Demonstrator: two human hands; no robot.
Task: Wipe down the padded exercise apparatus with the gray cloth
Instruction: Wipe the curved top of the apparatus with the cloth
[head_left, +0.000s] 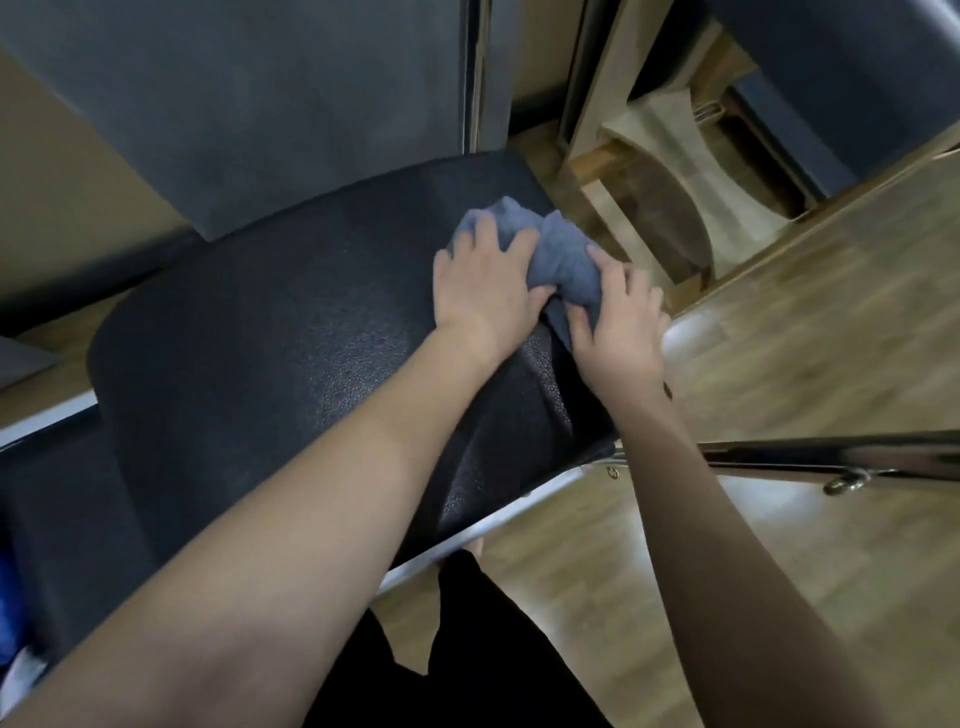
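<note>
A black padded seat (270, 332) with a pebbled surface fills the middle of the view. A bunched gray cloth (558, 249) lies on its far right corner. My left hand (483, 286) presses on the cloth's left part with fingers spread over it. My right hand (618, 322) grips the cloth's right end at the pad's right edge. Part of the cloth is hidden under both hands.
A gray padded backrest (249, 104) rises behind the seat. A chrome bar (831, 452) with a knob sticks out to the right. A wooden frame (675, 171) stands on the wood floor (805, 338) at the upper right. My dark shorts (467, 649) show below.
</note>
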